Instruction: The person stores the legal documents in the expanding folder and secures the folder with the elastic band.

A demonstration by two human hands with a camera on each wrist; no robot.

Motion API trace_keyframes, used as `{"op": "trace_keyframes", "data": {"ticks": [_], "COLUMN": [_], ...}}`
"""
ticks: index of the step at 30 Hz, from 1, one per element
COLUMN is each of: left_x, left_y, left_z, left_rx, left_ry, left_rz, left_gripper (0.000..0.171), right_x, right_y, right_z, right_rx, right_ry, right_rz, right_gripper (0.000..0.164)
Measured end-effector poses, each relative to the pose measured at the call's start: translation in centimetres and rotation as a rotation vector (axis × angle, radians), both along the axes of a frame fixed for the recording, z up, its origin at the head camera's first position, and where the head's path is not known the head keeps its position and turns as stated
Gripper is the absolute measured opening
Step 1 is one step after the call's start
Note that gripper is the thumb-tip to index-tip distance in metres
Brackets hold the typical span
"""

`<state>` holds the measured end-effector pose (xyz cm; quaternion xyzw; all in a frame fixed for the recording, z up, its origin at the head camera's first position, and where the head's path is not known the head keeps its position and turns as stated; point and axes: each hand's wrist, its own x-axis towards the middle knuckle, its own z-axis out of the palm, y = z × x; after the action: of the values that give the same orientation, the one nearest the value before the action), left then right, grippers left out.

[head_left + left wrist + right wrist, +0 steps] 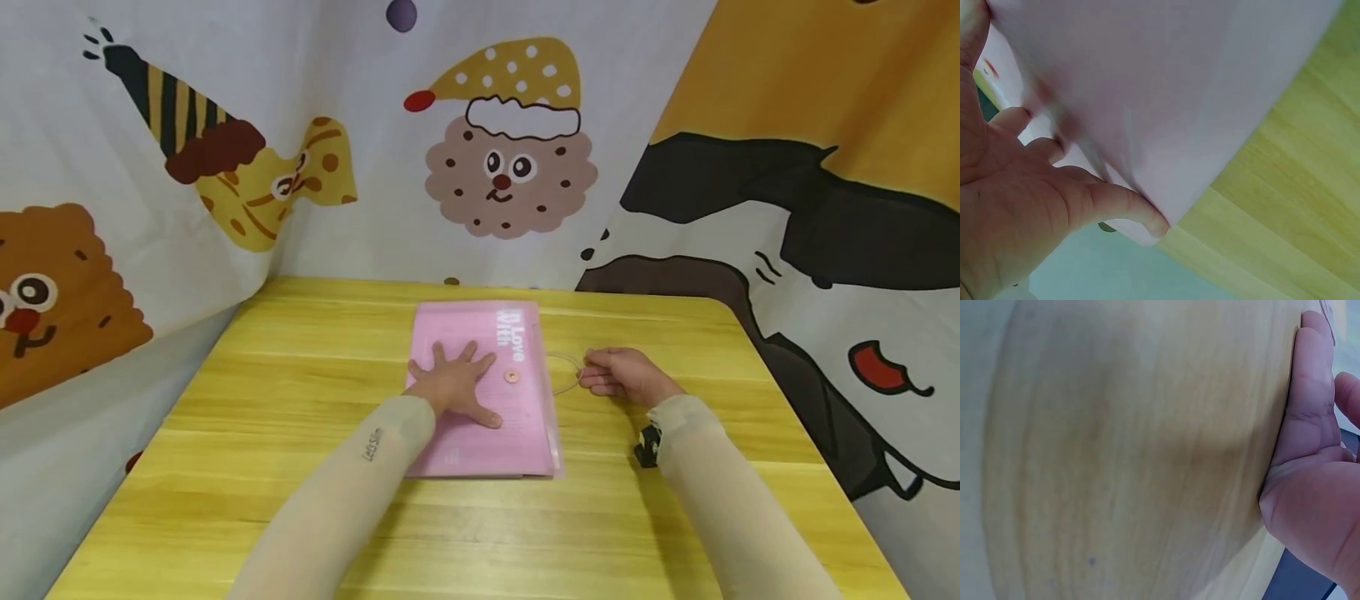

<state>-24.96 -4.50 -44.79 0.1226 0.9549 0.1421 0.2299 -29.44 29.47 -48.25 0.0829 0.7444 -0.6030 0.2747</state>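
Note:
A pink translucent document folder (525, 446) lies on the table, with white lettering and a small round button (512, 377) near its right side. My left hand (453, 385) rests flat on it with the fingers spread. In the left wrist view the thumb (1141, 212) of that hand lies along the pink surface by a corner. A thin pale cord (567, 357) forms a loop out from the folder's right edge. My right hand (626, 373) pinches the outer end of this loop, just right of the folder. The right wrist view shows its fingers (1313, 394) low along the tabletop.
The yellow wood-grain table (300, 350) extends around the folder on all sides. Behind and beside it hangs a curtain (360, 242) printed with cartoon figures. A small black device (647, 446) sits at the right wrist.

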Motion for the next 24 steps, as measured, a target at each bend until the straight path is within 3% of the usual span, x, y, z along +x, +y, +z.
{"op": "trace_keyframes", "data": {"ticks": [15,22,24], "left_x": [0.1,0.1,0.1], "left_y": [-0.1,-0.1,-0.1], "left_z": [-0.5,-0.3,-0.4], "left_rx": [-0.011,-0.002,0.005], "left_ry": [0.004,0.025,0.03], "left_rz": [-0.001,0.0,0.002], "left_gripper": [0.122,0.12,0.12], "right_x": [0.2,0.3,0.4], "right_y": [-0.1,-0.3,-0.7], "right_z": [-0.2,0.7,1.1], "right_rx": [0.002,0.034,-0.009], "right_ry": [0.013,0.059,0.074], "right_rz": [-0.004,0.096,0.096], "right_gripper": [0.056,0.055,0.055]}}
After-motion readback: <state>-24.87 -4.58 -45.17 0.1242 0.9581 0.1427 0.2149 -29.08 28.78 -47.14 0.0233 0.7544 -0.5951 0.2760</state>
